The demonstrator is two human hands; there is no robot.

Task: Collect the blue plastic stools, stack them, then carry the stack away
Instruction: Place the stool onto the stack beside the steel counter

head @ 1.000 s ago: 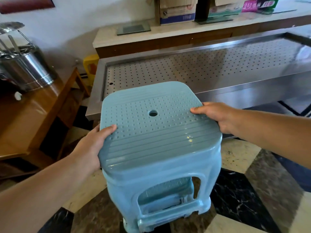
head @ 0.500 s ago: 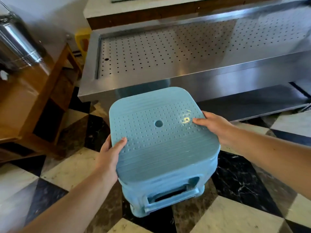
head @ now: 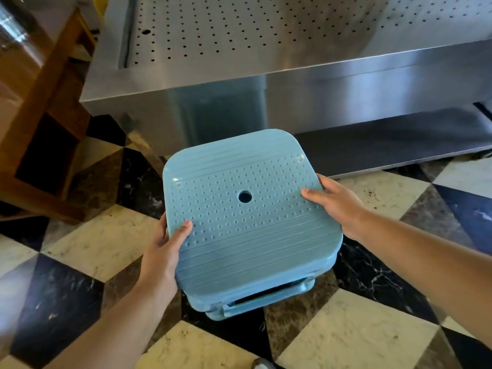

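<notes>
A stack of light blue plastic stools (head: 247, 225) sits low over the checkered floor in the middle of the head view, seen from above. The top seat is square, dotted and ribbed, with a round hole in its centre. At least one more stool shows nested under it at the lower edge. My left hand (head: 166, 251) grips the seat's left edge with the thumb on top. My right hand (head: 334, 203) grips the right edge, fingers lying on the seat. The stools' feet are hidden, so I cannot tell whether they touch the floor.
A stainless steel counter (head: 239, 73) with a perforated top stands right behind the stack, with a low shelf (head: 394, 139) on its right. A wooden table (head: 45, 102) stands at the left. The floor (head: 101, 243) is checkered marble tile.
The stack has gone down toward the floor with both hands on it. My view has tilted further down, so the counter's back and the pot at the left have left the view.
</notes>
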